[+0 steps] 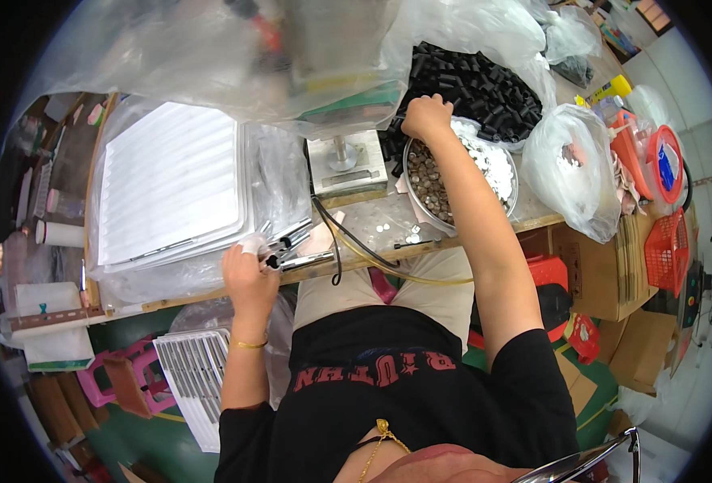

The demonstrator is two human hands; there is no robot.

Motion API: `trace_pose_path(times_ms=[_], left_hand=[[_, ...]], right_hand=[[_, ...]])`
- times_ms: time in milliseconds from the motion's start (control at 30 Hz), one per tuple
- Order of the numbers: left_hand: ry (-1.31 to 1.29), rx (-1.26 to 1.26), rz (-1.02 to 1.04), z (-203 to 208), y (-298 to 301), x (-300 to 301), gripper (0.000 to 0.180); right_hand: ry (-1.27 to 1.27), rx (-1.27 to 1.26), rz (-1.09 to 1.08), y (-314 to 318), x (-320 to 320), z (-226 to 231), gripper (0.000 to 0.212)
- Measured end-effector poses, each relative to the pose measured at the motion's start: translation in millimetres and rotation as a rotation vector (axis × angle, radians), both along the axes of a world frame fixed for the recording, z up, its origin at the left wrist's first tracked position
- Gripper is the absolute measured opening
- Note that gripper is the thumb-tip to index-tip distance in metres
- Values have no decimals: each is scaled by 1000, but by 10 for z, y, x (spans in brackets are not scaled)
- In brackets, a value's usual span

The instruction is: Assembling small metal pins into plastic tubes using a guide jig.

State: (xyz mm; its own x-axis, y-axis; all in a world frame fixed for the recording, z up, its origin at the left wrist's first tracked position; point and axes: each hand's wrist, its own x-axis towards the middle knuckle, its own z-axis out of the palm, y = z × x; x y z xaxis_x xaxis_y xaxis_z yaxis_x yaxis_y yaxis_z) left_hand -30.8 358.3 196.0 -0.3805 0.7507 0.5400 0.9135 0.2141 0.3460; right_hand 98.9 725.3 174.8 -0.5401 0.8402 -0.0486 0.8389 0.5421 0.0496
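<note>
My left hand (250, 278) is closed around several shiny silver metal tubes (293, 237), fanned out to the right with their dark open ends showing. Something white covers part of its fingers. My right hand (427, 117) reaches to the near left edge of a heap of small black cylindrical pieces (485, 92). Its fingers are curled, and what they grip is hidden. Below that forearm stands a round tray (514, 193) with small brownish metal discs (427, 181) on one side and white pieces (485, 165) on the other.
A small press fixture (344, 157) stands mid-bench, with cables (348, 241) hanging over the front edge. Stacked white ribbed trays (171, 181) lie left. Plastic sheeting (211, 56) hangs across the far side. A plastic bag (569, 173) and red baskets (667, 249) are right.
</note>
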Motion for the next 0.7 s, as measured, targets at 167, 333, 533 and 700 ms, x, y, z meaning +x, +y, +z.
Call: trace_pose_path(times_ms=[167,333,533,700], left_hand=[[-102,39,-146,-163,471,97,26],[-50,10,-121,-345,1199,113,25],[-137,-30,-127,-454,1531,5,28],[-149,54,-112,-515,1490,-7,29]], right_hand=[[54,-159,-198,-9,15,115,33],[-29,-127,-140,-31,-65,-14,37],[601,-54,221,-70,319,-225,35],[1201,-492,100,-655,477,18,21]])
